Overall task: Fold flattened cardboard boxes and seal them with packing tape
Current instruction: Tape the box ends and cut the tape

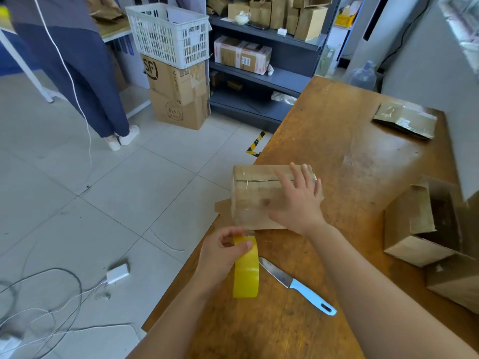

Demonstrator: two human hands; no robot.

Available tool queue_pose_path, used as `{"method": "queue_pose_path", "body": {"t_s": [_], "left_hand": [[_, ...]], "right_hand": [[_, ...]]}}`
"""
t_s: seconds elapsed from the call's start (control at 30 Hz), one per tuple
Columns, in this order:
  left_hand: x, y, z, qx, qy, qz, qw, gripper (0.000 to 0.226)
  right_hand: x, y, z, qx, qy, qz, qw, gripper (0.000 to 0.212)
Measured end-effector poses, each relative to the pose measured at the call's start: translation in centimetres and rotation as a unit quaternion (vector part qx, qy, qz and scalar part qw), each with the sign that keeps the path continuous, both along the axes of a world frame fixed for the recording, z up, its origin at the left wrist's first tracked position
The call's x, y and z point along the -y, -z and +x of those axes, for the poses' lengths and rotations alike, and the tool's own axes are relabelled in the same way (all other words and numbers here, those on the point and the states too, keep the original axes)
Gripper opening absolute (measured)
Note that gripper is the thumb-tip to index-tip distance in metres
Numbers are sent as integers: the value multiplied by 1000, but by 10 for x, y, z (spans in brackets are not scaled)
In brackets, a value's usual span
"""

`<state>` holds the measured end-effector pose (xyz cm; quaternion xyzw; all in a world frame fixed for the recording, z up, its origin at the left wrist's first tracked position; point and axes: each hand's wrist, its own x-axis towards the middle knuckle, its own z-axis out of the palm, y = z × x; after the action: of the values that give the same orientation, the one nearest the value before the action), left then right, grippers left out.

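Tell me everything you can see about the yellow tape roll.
The yellow roll of packing tape is a wide, glossy band, stood upright on its edge over the brown wooden table, near its left edge. The left hand grips its top, thumb across the outer face. A clear strip appears to lead from it to the small brown cardboard box just beyond. A blue-handled knife lies close on its right; whether they touch is unclear.

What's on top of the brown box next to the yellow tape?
A right hand lies flat on the box, fingers spread. Shiny clear tape runs over its top seam. The hand covers the seam's right part.
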<state>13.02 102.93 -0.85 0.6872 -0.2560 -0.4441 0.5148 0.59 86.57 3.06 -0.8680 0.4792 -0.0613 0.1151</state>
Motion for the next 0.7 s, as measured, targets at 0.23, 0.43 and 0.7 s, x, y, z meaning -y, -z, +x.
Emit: {"method": "queue_pose_path", "body": {"t_s": [0.23, 0.43, 0.7], "left_hand": [[23, 5, 15, 7, 9, -10, 1000, 74], [31, 4, 33, -4, 13, -13, 1000, 80], [34, 9, 37, -22, 63, 25, 997, 116]], "right_hand": [[-12, 4, -16, -2, 151, 30, 988, 86], [-10, -8, -19, -101, 107, 63, 987, 117], [2, -14, -19, -42, 29, 134, 990, 95]]}}
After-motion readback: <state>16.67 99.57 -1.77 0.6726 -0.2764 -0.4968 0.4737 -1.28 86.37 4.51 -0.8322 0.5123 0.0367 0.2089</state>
